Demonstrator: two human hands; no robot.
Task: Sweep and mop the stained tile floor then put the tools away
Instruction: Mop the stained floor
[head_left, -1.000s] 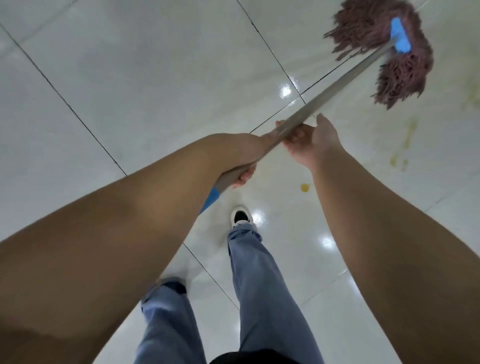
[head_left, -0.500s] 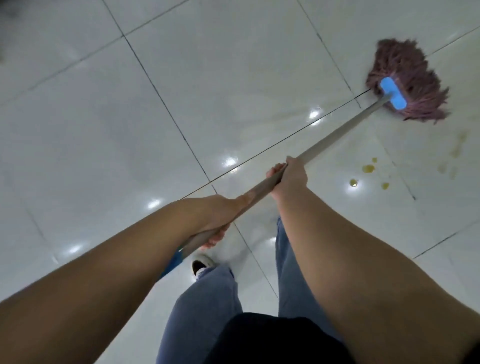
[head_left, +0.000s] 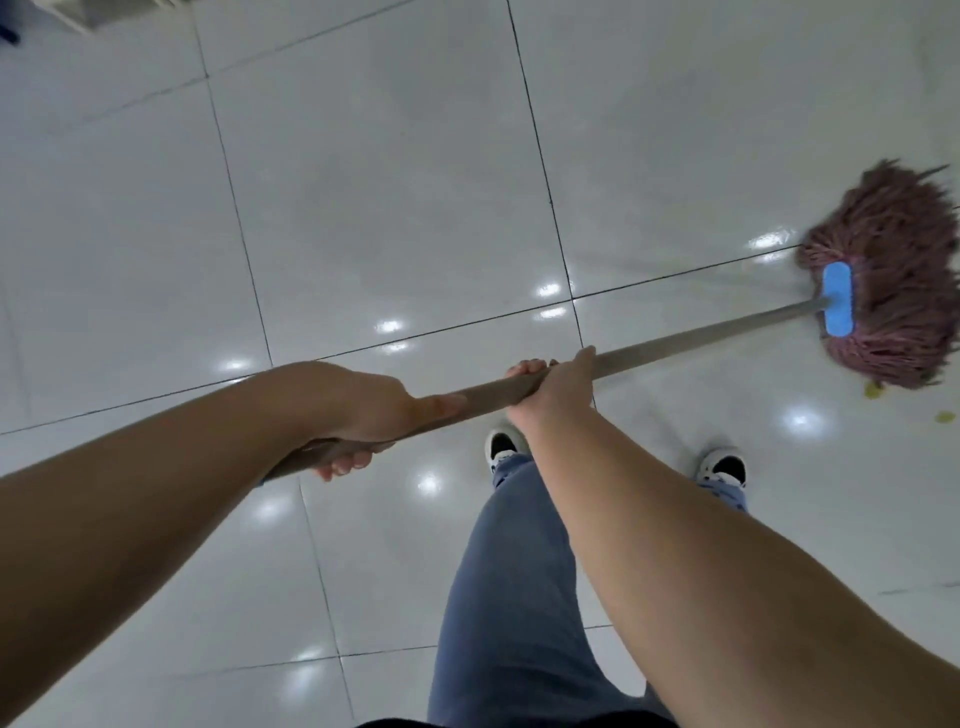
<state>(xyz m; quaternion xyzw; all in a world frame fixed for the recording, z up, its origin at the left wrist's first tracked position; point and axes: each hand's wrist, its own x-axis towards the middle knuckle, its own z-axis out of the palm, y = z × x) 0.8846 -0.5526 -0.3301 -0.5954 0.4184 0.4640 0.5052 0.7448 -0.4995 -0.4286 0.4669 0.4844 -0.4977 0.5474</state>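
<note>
Gripping the metal mop handle (head_left: 675, 340) with both hands, the person stood on the glossy white tile floor (head_left: 363, 208) and held the mop out toward the right. The left hand (head_left: 358, 405) was wrapped around the near part of the handle, its fingertips curling up from underneath and its thumb lying along the top of the shaft. The right hand (head_left: 550, 387) closed around the handle further along, its fingers wrapped over the far side, with a stretch of bare shaft between the two hands. From the right hand the handle ran to a blue plastic clamp (head_left: 837, 305), which held the reddish-brown string mop head (head_left: 898, 260). The strands fanned out around the clamp and lay on the floor at the right edge of the view, a little blurred.

Just beside the near edge of the mop head sat two small yellowish stains (head_left: 944, 416), one of them touching or nearly touching the strands. Dark grout lines crossed the floor, and ceiling lights showed as bright spots on the tiles.

Below the arms, the person's blue jeans (head_left: 519, 597) were visible, with a black and white shoe (head_left: 501, 447) under the right forearm and a second shoe (head_left: 724, 467) further right, both flat on the tiles.
</note>
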